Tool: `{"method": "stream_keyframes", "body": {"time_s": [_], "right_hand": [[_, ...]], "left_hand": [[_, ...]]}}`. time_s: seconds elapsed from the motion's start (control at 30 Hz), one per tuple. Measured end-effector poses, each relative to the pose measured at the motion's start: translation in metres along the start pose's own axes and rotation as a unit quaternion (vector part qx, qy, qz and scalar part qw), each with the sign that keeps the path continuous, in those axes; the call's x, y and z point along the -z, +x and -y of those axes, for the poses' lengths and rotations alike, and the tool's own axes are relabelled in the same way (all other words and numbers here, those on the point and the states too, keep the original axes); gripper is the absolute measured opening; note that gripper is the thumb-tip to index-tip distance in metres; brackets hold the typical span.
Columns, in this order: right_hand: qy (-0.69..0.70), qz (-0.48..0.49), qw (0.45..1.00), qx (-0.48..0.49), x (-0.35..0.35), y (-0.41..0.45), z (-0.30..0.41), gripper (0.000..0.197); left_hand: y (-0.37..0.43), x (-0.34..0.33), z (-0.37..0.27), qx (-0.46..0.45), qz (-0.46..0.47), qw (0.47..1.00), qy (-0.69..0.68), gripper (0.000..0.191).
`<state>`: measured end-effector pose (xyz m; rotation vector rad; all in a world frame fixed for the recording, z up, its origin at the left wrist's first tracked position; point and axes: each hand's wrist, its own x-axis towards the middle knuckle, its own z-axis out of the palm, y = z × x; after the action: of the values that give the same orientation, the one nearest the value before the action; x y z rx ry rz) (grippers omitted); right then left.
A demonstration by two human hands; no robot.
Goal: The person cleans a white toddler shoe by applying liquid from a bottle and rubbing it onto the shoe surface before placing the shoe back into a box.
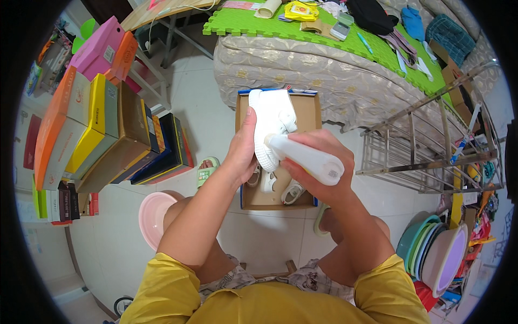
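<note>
A white shoe point(272, 111) with a strap is gripped along its sole side by my left hand point(243, 146). My right hand point(319, 162) is closed around a white plastic squeeze bottle point(307, 156), whose applicator tip meets the shoe near its sole edge. Below them an open cardboard shoebox point(279, 201) with blue edges lies on the floor. Inside it are a small white shoe point(268, 182), another small shoe point(293, 192) and a third one point(254, 177), partly hidden by my left hand.
Stacked shoeboxes point(97, 129) stand at left, with a pink basin point(151, 218) nearer my leg. A metal rack point(429, 133) and nested basins point(433, 251) stand at right. Beyond the box is a low bed point(283, 60) with a green foam mat point(243, 20) on top.
</note>
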<state>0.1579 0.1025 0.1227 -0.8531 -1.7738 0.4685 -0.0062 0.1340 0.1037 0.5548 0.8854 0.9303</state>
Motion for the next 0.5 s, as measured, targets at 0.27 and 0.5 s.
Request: {"method": "stream_keyframes", "body": {"time_s": [0.27, 0.5], "right_hand": [[0.005, -0.067, 0.993, -0.093, 0.002, 0.002, 0.004, 0.038], [0.038, -0.008, 0.994, -0.102, 0.001, -0.010, -0.003, 0.033]], "left_hand": [[0.017, 0.020, 0.016, -0.024, -0.002, 0.998, 0.061, 0.071], [0.020, 0.019, 0.025, -0.076, -0.057, 0.989, 0.113, 0.063]]}}
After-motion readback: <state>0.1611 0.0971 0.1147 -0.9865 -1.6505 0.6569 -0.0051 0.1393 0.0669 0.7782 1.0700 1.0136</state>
